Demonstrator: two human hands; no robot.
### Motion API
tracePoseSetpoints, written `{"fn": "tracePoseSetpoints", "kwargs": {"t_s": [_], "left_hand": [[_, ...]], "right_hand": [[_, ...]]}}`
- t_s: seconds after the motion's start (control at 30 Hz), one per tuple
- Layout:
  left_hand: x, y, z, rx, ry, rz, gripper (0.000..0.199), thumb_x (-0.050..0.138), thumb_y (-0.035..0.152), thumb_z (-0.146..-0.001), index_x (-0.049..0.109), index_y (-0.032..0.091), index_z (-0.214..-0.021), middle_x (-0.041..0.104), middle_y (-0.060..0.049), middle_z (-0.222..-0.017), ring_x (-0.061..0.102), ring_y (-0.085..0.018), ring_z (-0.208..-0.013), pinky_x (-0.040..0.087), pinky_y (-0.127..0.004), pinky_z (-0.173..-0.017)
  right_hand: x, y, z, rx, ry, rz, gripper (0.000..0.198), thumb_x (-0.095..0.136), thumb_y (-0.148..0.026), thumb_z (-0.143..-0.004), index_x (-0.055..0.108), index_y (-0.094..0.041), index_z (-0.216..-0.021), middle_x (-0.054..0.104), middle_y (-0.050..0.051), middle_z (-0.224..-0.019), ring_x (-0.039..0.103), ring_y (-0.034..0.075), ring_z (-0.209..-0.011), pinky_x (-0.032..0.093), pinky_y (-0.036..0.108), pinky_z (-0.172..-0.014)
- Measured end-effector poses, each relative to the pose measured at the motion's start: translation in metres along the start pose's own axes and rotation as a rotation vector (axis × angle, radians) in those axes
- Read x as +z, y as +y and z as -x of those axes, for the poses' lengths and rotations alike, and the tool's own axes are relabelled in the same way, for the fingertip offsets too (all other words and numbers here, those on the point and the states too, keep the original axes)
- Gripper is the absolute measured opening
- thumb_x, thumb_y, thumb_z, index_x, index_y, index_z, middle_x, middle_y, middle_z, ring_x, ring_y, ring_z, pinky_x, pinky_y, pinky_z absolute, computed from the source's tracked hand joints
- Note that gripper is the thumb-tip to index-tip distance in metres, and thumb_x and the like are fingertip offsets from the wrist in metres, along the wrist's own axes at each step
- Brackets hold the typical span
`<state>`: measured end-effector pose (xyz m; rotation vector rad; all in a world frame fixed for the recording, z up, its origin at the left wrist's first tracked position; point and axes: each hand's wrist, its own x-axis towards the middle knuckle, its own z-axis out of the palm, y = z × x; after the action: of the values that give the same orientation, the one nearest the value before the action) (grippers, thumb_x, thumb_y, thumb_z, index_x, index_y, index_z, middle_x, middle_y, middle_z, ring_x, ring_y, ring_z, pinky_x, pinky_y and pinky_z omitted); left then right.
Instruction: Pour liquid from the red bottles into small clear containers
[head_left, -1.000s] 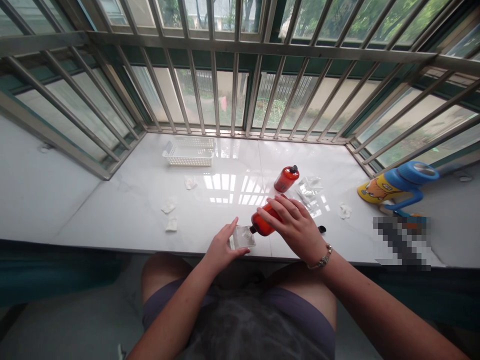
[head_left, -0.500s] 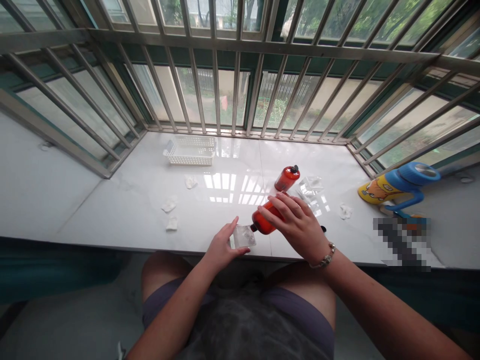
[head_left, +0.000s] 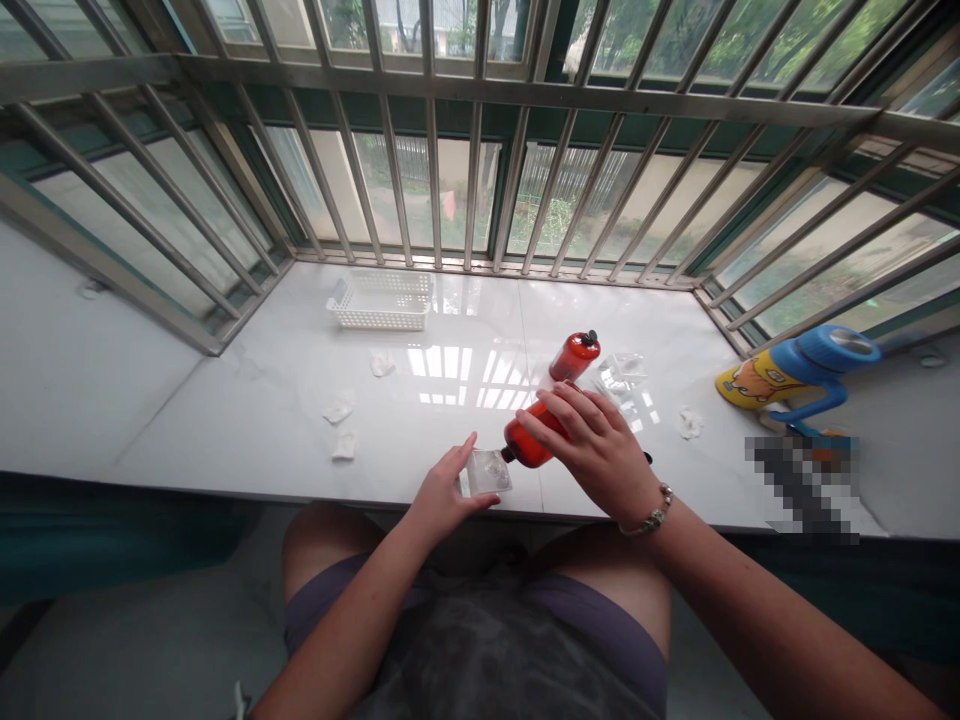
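My left hand [head_left: 446, 490] grips a small clear plastic box [head_left: 491, 474] between thumb and fingers, close to the front edge of the white counter [head_left: 247, 420]. A red bottle [head_left: 529, 437] lies tilted in my right hand [head_left: 592, 440], its dark neck pointing down at the box's right side. My fingers wrap over the bottle's upper part and hide it. Whether anything flows from the neck, I cannot make out. Behind the tilted bottle stands a second red bottle [head_left: 575, 356] with a black cap. A small black cap [head_left: 647, 458] shows partly beside my right wrist.
A white perforated basket [head_left: 382, 321] sits at the back left. Crumpled white tissues [head_left: 343, 446] lie on the left, another tissue [head_left: 690, 422] on the right. Clear plastic containers [head_left: 624, 372] stand right of the bottles. A yellow and blue flask [head_left: 795, 365] leans at far right. Metal bars [head_left: 480, 92] line the window.
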<state>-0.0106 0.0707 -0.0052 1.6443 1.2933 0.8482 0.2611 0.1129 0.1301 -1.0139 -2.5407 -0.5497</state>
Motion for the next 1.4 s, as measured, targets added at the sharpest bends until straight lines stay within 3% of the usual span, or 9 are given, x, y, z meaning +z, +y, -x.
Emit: {"fn": "tracePoseSetpoints", "kwargs": {"t_s": [0.23, 0.43, 0.57, 0.77, 0.9, 1.0, 1.2, 1.3, 1.4], "left_hand": [[-0.001, 0.003, 0.001, -0.004, 0.009, -0.013, 0.105, 0.096, 0.037, -0.075, 0.041, 0.034, -0.165, 0.066, -0.006, -0.141, 0.064, -0.03, -0.13, 0.054, -0.046, -0.113], [-0.001, 0.01, 0.002, -0.041, 0.037, 0.013, 0.072, 0.095, 0.031, -0.072, 0.063, 0.031, -0.137, 0.069, -0.004, -0.138, 0.067, -0.028, -0.128, 0.054, -0.043, -0.112], [-0.009, 0.013, 0.001, -0.059, 0.074, -0.031, 0.07, 0.093, 0.031, -0.074, 0.061, 0.03, -0.136, 0.069, -0.005, -0.139, 0.066, -0.029, -0.13, 0.051, -0.046, -0.116], [-0.034, -0.002, -0.006, -0.087, 0.186, -0.066, 0.067, 0.088, 0.037, -0.08, 0.057, 0.03, -0.14, 0.064, -0.007, -0.149, 0.061, -0.031, -0.141, 0.045, -0.049, -0.122], [-0.048, -0.02, -0.011, -0.122, 0.272, -0.051, 0.068, 0.088, 0.041, -0.081, 0.056, 0.031, -0.141, 0.058, -0.009, -0.158, 0.054, -0.033, -0.15, 0.04, -0.052, -0.127], [-0.054, -0.031, -0.013, -0.149, 0.295, -0.04, 0.07, 0.088, 0.043, -0.081, 0.055, 0.031, -0.141, 0.052, -0.011, -0.165, 0.051, -0.033, -0.153, 0.04, -0.052, -0.127], [-0.063, -0.039, -0.014, -0.202, 0.325, -0.081, 0.073, 0.088, 0.048, -0.08, 0.053, 0.03, -0.142, 0.053, -0.012, -0.164, 0.052, -0.033, -0.152, 0.041, -0.052, -0.127], [-0.069, -0.034, -0.014, -0.238, 0.313, -0.172, 0.074, 0.087, 0.051, -0.081, 0.054, 0.031, -0.143, 0.051, -0.012, -0.166, 0.051, -0.035, -0.153, 0.041, -0.053, -0.127], [-0.074, -0.028, -0.014, -0.26, 0.313, -0.259, 0.072, 0.085, 0.053, -0.081, 0.055, 0.032, -0.143, 0.049, -0.01, -0.168, 0.049, -0.036, -0.153, 0.041, -0.054, -0.126]], "right_hand": [[0.029, -0.014, 0.022, 0.165, -0.055, -0.121, 0.062, 0.055, -0.004, -0.1, 0.055, -0.032, -0.156, 0.061, 0.012, -0.154, 0.05, 0.036, -0.149, 0.045, 0.058, -0.118], [0.062, -0.036, 0.047, 0.486, -0.033, -0.451, 0.068, 0.073, -0.015, -0.092, 0.052, -0.027, -0.155, 0.058, 0.016, -0.146, 0.058, 0.035, -0.134, 0.053, 0.055, -0.113], [0.077, -0.038, 0.059, 0.705, 0.055, -0.661, 0.071, 0.083, -0.033, -0.086, 0.051, -0.026, -0.15, 0.061, 0.014, -0.14, 0.061, 0.033, -0.132, 0.054, 0.052, -0.113], [0.096, -0.021, 0.082, 0.968, 0.088, -0.743, 0.079, 0.087, -0.059, -0.078, 0.055, -0.023, -0.14, 0.069, 0.013, -0.132, 0.07, 0.033, -0.117, 0.058, 0.053, -0.103], [0.103, -0.014, 0.093, 1.033, 0.07, -0.752, 0.083, 0.086, -0.064, -0.076, 0.054, -0.022, -0.14, 0.073, 0.013, -0.124, 0.074, 0.033, -0.109, 0.061, 0.05, -0.095], [0.105, -0.013, 0.097, 1.024, 0.061, -0.741, 0.087, 0.086, -0.066, -0.076, 0.054, -0.021, -0.142, 0.073, 0.015, -0.127, 0.072, 0.034, -0.114, 0.06, 0.052, -0.098], [0.092, -0.001, 0.123, 0.775, 0.123, -0.588, 0.1, 0.087, -0.064, -0.079, 0.043, -0.022, -0.158, 0.059, 0.02, -0.151, 0.057, 0.039, -0.14, 0.049, 0.061, -0.117], [0.081, 0.021, 0.149, 0.705, 0.181, -0.429, 0.078, 0.082, -0.057, -0.089, 0.051, -0.024, -0.152, 0.064, 0.017, -0.143, 0.06, 0.037, -0.134, 0.05, 0.06, -0.115], [0.078, 0.047, 0.176, 0.829, 0.129, -0.191, 0.056, 0.07, -0.049, -0.098, 0.059, -0.02, -0.144, 0.068, 0.019, -0.133, 0.061, 0.038, -0.128, 0.049, 0.062, -0.112]]}}
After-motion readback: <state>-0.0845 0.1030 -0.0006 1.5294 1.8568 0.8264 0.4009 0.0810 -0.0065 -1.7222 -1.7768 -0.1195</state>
